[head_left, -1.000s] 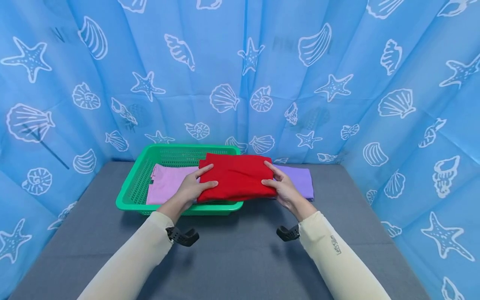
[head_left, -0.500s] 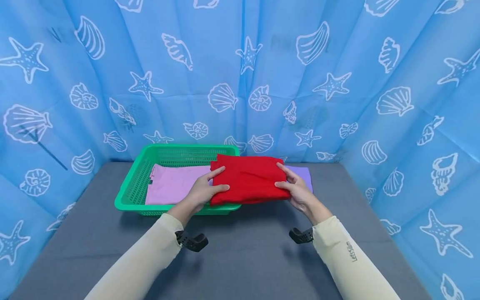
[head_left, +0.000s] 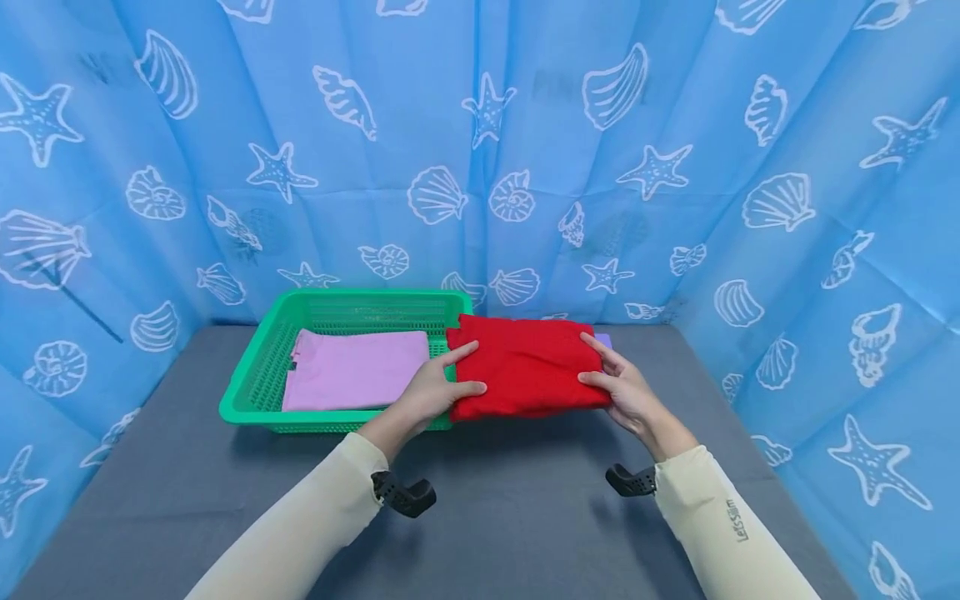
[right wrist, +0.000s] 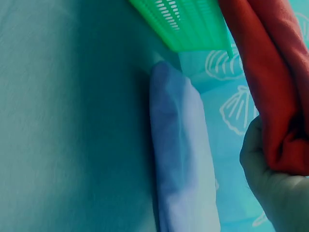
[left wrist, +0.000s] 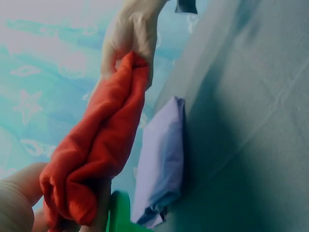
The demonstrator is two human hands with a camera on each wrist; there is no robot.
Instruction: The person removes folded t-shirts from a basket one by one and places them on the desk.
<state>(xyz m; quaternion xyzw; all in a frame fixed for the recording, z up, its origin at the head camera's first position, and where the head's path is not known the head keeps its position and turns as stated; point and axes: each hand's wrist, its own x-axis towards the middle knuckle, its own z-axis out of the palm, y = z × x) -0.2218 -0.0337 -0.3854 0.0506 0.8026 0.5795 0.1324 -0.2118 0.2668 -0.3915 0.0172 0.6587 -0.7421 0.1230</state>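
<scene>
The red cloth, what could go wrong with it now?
The left hand and right hand grip the red cloth at its ends, so its folds might sag open. In the head view it overlaps the green basket, so it could brush the rim. It might also land crooked on the purple cloth below.

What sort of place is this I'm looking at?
Probably a small curtained-off work area, though the building beyond isn't visible. Blue seashell-print curtains close in the back and sides of a gray tabletop, with a green basket on it and a folded red cloth held above.
</scene>
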